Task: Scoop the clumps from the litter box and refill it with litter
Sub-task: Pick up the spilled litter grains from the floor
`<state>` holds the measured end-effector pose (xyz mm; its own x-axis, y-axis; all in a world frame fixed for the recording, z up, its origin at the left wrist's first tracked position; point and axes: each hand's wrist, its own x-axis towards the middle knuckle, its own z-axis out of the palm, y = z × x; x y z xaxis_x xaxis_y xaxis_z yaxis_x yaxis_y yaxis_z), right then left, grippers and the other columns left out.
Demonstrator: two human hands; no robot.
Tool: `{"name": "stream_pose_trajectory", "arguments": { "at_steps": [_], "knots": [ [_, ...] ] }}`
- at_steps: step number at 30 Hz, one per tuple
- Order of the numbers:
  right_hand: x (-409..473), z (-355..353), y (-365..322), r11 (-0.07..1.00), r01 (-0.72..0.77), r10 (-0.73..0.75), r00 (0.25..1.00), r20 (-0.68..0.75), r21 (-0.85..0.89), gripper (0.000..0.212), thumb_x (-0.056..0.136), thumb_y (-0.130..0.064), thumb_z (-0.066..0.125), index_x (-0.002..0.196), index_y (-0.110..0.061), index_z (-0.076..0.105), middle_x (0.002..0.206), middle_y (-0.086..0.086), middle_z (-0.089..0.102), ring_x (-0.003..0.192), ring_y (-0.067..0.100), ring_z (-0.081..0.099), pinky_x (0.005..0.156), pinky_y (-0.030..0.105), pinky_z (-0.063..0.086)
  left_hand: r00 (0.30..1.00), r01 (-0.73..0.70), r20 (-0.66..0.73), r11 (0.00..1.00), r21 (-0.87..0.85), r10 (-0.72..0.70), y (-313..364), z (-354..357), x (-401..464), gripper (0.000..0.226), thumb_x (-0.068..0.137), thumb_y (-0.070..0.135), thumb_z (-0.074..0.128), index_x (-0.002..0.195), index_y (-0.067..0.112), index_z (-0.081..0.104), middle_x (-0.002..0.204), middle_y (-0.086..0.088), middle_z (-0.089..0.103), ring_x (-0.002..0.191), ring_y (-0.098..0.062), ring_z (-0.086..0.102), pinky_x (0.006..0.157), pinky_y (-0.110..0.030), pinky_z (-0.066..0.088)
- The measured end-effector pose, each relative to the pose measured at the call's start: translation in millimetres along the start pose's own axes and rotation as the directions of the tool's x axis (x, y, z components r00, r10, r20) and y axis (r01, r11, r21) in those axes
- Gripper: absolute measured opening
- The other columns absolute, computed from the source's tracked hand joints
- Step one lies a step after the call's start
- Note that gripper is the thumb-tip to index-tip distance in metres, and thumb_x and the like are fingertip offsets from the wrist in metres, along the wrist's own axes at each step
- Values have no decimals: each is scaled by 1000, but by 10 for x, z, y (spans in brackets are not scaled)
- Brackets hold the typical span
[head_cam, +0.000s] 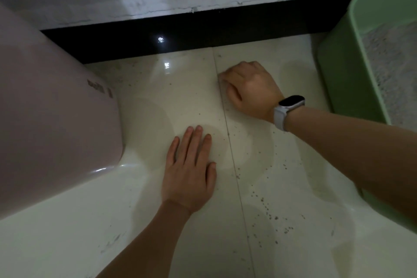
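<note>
Litter box (352, 56), green plastic and part full of pale litter (392, 63), sits at our far right on the floor (180, 101), likely heavy and best gripped by its stiff rim, while our left hand (189, 178) lies spread flat and our right hand (250, 88) is curled, its fingertips hidden.

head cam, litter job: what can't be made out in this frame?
- Green plastic litter box: cut off by the right edge; clumps in its grey litter too blurred to tell.
- Right hand, curled on the pale tiled floor: its own fingers hide whether it pinches anything.
- Pink plastic object: cropped at left, its dark marking blurred.
- Dark specks on the floor: too small to identify.
- Scoop: not in view.
</note>
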<state>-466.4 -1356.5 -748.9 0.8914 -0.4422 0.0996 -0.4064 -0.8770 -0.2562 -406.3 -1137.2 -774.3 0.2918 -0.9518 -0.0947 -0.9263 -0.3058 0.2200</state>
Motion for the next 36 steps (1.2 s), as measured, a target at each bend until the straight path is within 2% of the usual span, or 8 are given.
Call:
{"name": "stream_pose_trajectory", "arguments": {
  "at_steps": [8,12,17,20,24,30,33,36],
  "knots": [
    [230,59,39,983,-182,176,975,134,30,47,90,-20,35,133,-3,44,139,19,45,130,33,41,111,42,29,1000,5,20,1000,-6,-5,11,-7,12,54,86,34,33,134,9,37,145,-15,37,137,-25,24,112,-42,14],
    [-79,35,-91,1000,-17,16,995,98,14,43,88,-24,35,115,-4,62,121,16,62,113,30,58,103,40,35,1000,2,10,1000,-23,-2,2,-15,20,54,86,34,35,133,9,38,144,-14,39,136,-25,25,112,-42,14],
    [139,-48,148,931,-363,365,928,76,-30,52,89,-26,34,138,-9,37,142,17,38,131,31,35,109,42,24,1000,1,27,1000,-16,-1,9,-14,11,55,87,34,33,135,8,38,145,-15,36,137,-25,24,112,-43,14],
    [204,-1,93,938,-348,344,930,127,2,48,92,-25,33,137,-9,39,139,17,39,130,32,35,112,43,22,1000,1,31,1000,-10,-1,3,-19,12,55,87,35,32,136,9,35,146,-14,36,138,-25,23,112,-43,13],
    [51,-58,15,954,-301,301,953,-39,15,43,88,-24,31,115,-5,60,110,14,63,104,30,56,96,39,37,1000,-5,22,1000,-9,5,-12,-14,14,55,87,34,33,136,9,35,146,-14,36,138,-25,23,113,-42,13],
    [298,64,101,830,-558,558,830,-9,31,48,91,-22,38,135,-3,37,137,20,40,130,34,33,108,43,23,1000,1,21,1000,-19,0,7,-21,21,55,87,34,33,135,8,38,145,-14,37,137,-25,23,111,-43,14],
    [219,189,-94,876,-482,481,875,55,4,46,92,-23,35,136,-7,37,145,15,34,137,28,26,115,44,11,1000,-2,17,1000,-26,3,5,-22,18,55,86,34,33,134,8,37,145,-14,38,137,-25,24,111,-43,14],
    [138,207,-190,953,-304,304,953,-15,-12,53,86,-26,28,129,-6,48,135,14,50,129,30,42,111,48,21,1000,-3,12,999,-38,3,0,-23,16,54,85,33,35,133,8,40,144,-15,39,136,-26,26,111,-43,15]
  ]
}}
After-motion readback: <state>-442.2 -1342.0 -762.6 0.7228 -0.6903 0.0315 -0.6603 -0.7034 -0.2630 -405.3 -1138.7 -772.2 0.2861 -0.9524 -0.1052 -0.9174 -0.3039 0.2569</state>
